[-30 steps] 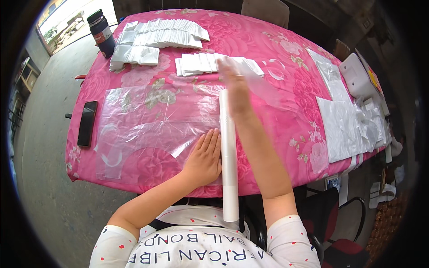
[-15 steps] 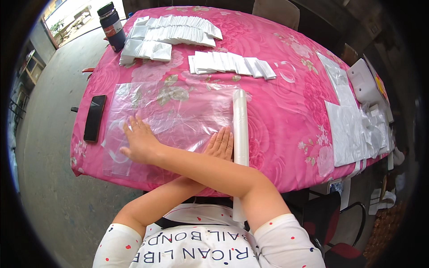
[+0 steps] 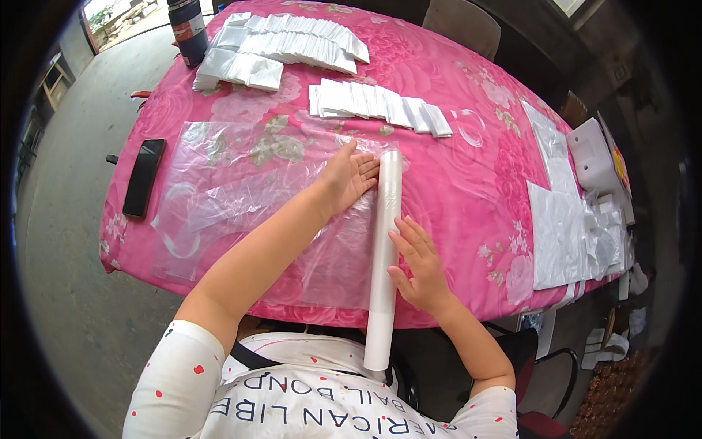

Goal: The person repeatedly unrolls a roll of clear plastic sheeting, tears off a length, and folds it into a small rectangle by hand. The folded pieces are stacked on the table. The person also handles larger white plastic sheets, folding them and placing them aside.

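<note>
A long whitish roll of clear plastic film (image 3: 382, 285) lies lengthwise, its lower end sticking out over the table's near edge. From its left side a thin transparent sheet (image 3: 241, 205) spreads flat, with creases and shiny wrinkles. My left hand (image 3: 349, 178) rests on the sheet beside the roll's upper part, palm tilted up toward the roll, fingers stretched out and fingertips close to it. On the roll's other side my right hand (image 3: 418, 265) is open, fingers spread, thumb and fingertips at its right edge. Neither hand grips anything.
Folded white packets (image 3: 292, 51) lie in rows at the far left, another row (image 3: 380, 102) nearer the middle. A black phone (image 3: 144, 178) lies left; a dark bottle (image 3: 188, 33) stands behind. White plastic bags (image 3: 559, 234) and a white container (image 3: 596, 157) sit right on the pink floral tablecloth (image 3: 468, 190).
My crossed arms have come apart. My right hand has moved from the sheet's left part to the roll's right side. My left hand has shifted farther up along the roll.
</note>
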Action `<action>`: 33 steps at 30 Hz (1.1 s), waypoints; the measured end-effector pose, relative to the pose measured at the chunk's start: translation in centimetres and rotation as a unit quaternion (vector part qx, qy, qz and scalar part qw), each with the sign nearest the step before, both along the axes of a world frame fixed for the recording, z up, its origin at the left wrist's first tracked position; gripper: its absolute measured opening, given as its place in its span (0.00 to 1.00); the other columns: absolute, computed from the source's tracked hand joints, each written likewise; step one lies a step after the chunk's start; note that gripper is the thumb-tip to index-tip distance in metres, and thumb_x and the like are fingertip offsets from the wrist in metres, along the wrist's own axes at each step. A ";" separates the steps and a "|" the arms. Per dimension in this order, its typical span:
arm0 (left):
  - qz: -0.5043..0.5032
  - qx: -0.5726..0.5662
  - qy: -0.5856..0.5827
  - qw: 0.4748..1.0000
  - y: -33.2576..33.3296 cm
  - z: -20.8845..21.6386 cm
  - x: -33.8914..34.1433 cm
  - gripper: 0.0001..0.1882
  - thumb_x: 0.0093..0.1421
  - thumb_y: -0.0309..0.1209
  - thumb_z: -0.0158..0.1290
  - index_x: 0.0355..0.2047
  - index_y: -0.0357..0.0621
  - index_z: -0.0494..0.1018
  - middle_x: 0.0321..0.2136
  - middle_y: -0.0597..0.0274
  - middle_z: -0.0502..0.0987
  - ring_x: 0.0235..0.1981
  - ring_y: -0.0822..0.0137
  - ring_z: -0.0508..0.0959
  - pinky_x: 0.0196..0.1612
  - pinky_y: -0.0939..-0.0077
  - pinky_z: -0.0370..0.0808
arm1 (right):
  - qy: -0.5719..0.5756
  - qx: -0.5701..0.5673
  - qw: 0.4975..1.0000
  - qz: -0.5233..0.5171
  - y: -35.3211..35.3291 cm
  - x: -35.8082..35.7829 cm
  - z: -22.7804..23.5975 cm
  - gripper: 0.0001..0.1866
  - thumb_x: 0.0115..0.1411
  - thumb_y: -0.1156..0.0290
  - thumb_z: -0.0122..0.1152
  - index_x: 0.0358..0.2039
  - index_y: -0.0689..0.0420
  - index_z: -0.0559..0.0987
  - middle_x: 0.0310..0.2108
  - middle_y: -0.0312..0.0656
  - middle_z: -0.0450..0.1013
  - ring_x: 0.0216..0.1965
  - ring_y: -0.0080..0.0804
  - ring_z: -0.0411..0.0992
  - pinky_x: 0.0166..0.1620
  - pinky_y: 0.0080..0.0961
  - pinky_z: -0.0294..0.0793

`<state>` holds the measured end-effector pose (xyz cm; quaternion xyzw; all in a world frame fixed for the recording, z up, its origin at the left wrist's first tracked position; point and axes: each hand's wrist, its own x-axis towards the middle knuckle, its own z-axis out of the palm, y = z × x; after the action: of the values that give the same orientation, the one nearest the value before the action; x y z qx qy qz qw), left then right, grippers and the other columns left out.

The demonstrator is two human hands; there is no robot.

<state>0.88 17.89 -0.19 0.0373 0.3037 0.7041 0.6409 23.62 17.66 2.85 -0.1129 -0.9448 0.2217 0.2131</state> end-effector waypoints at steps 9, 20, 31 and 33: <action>-0.008 -0.083 0.189 0.978 -3.5 0.7 -2.3 0.24 0.64 0.38 0.38 0.52 0.29 0.57 0.50 0.46 0.66 0.50 0.59 0.70 0.51 0.68 0.69 | -0.069 0.055 0.990 0.108 0.6 -2.1 -0.4 0.30 0.55 0.55 0.51 0.55 0.58 0.66 0.59 0.45 0.58 0.61 0.45 0.53 0.61 0.41 0.50; 0.029 -0.154 0.370 0.916 -26.0 3.9 -8.9 0.18 0.64 0.33 0.40 0.49 0.34 0.63 0.45 0.52 0.72 0.44 0.64 0.74 0.48 0.71 0.71 | -0.068 -0.182 0.898 0.395 -10.9 -16.5 3.4 0.21 0.58 0.56 0.50 0.43 0.60 0.75 0.44 0.47 0.72 0.49 0.43 0.67 0.53 0.39 0.62; 0.032 -0.289 0.807 0.514 -35.2 2.8 -1.4 0.43 0.42 0.31 0.63 0.56 0.35 0.54 0.44 0.45 0.65 0.44 0.51 0.70 0.46 0.65 0.70 | 0.025 0.181 0.928 0.325 -11.3 -26.9 -2.4 0.29 0.55 0.46 0.49 0.46 0.58 0.72 0.48 0.46 0.66 0.55 0.43 0.60 0.60 0.40 0.52; 0.034 -0.315 0.815 0.486 -35.1 2.4 -1.2 0.47 0.40 0.29 0.65 0.58 0.36 0.52 0.45 0.48 0.65 0.44 0.53 0.70 0.45 0.67 0.71 | -0.005 0.173 0.929 0.327 -11.7 -27.1 -2.0 0.29 0.53 0.45 0.51 0.43 0.59 0.72 0.44 0.47 0.68 0.51 0.43 0.62 0.59 0.40 0.53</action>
<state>-0.35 -17.24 2.24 0.3793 0.8927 0.2378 0.0513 -3.52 5.99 0.81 0.2393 -0.9542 0.1119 0.1405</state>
